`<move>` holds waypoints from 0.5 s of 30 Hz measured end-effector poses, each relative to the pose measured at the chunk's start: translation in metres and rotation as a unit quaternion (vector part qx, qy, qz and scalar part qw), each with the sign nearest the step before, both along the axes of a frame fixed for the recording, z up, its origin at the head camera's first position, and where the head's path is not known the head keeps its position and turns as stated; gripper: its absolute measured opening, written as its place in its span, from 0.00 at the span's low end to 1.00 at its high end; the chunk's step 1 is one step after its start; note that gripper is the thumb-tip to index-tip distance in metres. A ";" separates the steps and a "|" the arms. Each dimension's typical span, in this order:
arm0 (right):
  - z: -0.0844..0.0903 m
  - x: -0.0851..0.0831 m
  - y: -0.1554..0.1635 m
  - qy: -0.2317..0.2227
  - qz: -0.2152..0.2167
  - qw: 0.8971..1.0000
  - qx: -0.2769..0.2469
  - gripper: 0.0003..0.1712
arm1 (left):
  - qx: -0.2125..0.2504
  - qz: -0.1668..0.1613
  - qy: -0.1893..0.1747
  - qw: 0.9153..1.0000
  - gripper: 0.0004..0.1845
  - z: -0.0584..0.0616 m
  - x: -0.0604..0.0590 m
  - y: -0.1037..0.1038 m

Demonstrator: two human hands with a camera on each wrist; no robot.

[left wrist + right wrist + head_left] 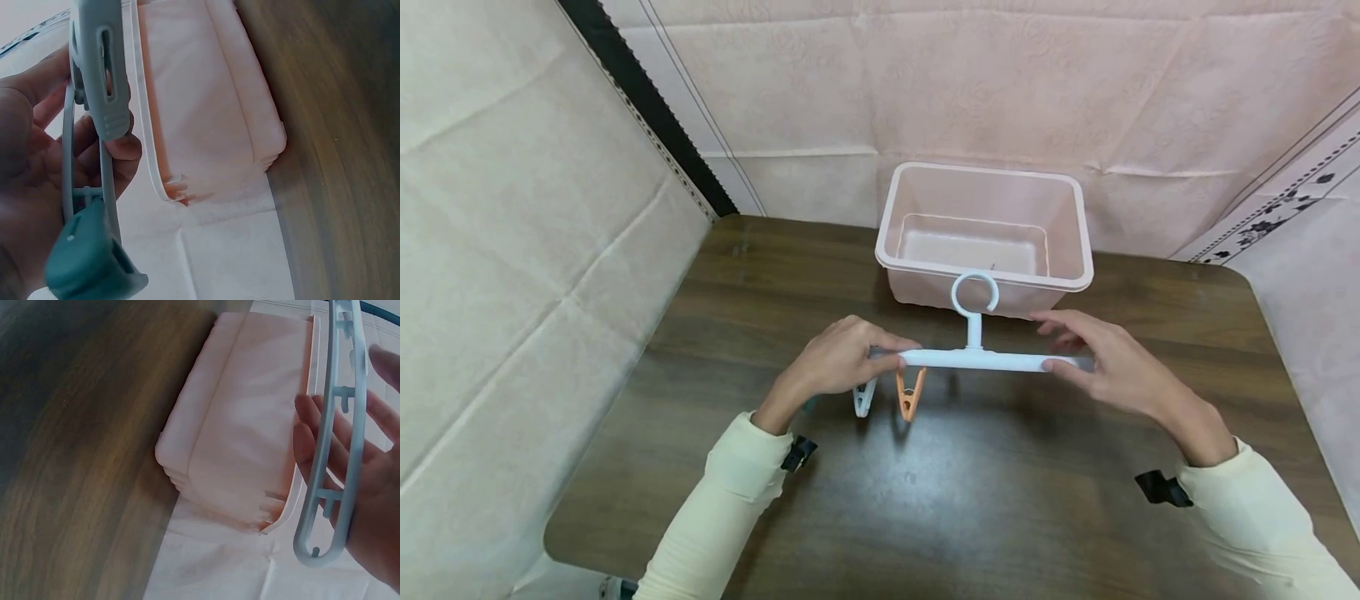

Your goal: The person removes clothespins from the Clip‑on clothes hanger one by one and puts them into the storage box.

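A light blue plastic clip hanger (976,359) is held level above the table, its hook (975,292) pointing up. My left hand (842,358) grips the bar's left part, thumb and fingers on either side. A pale blue clip (864,398) and an orange clip (908,395) hang beside that hand. At the bar's left end a teal clip (94,256) shows in the left wrist view. My right hand (1101,358) is at the right end, its fingers loosely spread behind the bar. No clips show on the slotted right part (328,462).
A pale pink plastic basin (985,271) stands behind the hanger at the table's back edge. The dark wooden table (940,517) extends toward me. Light patterned cloth (1000,83) hangs behind and along the sides.
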State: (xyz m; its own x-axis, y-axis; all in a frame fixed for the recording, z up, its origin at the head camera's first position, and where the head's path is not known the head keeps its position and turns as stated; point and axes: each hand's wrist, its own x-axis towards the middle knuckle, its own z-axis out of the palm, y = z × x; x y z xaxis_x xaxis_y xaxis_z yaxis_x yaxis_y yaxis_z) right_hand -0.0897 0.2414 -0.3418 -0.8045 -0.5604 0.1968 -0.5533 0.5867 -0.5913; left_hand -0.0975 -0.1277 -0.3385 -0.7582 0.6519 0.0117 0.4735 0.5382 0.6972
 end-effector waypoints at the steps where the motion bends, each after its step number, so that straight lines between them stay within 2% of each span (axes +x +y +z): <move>1: 0.000 0.001 0.000 -0.009 0.005 1.000 0.004 0.36 | -0.001 0.000 0.001 1.000 0.15 0.000 0.000 0.000; 8: 0.000 0.002 0.001 -0.019 0.034 0.999 0.024 0.35 | -0.005 0.000 0.010 1.000 0.14 0.001 0.000 -0.002; 15: 0.000 0.004 0.000 -0.016 0.052 0.998 0.015 0.29 | -0.007 -0.001 0.007 1.000 0.14 0.001 0.000 -0.002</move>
State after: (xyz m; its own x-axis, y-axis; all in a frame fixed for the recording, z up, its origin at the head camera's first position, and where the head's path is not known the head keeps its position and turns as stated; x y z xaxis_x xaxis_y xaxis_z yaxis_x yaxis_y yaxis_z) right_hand -0.0856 0.2415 -0.3423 -0.7474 -0.6463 0.1540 -0.5935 0.5452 -0.5920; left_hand -0.0970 -0.1297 -0.3375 -0.7568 0.6535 0.0139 0.4845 0.5465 0.6831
